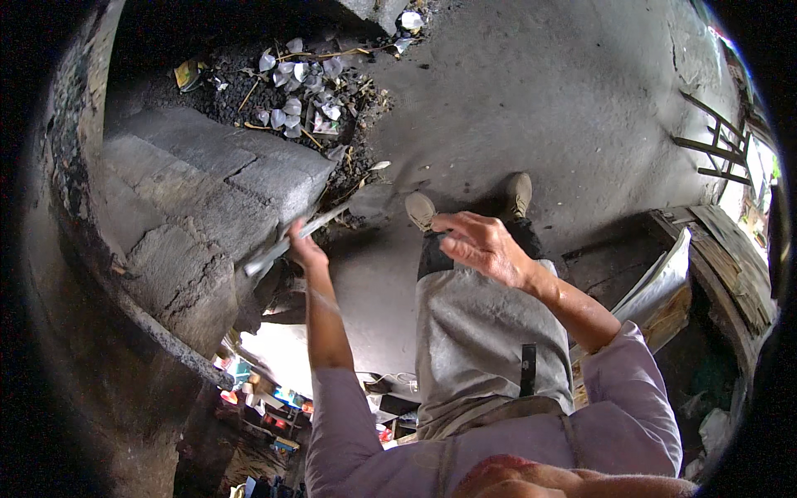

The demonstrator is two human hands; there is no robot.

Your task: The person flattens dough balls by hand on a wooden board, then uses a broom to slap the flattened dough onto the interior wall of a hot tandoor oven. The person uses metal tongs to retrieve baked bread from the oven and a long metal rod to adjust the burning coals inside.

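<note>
My left hand (pixel 306 250) is closed around a pale grey bar or handle (pixel 320 222), held slantwise beside a soot-grey masonry ledge (pixel 249 177). The bar's far end points at the floor near the debris. A blurred grey shape lies there, and I cannot tell whether it belongs to the bar. In front of my long grey apron (pixel 485 330), my right hand (pixel 482 246) hangs in the air with its fingers loosely bent and thumb apart. Nothing shows in it.
Dark cinders (pixel 218 103) strewn with white shell-like pieces (pixel 292 106) lie beyond the ledge. At right are a wooden frame (pixel 716 146) on the concrete floor (pixel 529 93), a worn wooden board (pixel 725 267) and a pale sheet (pixel 660 286). Mixed clutter (pixel 274 411) fills the lower left.
</note>
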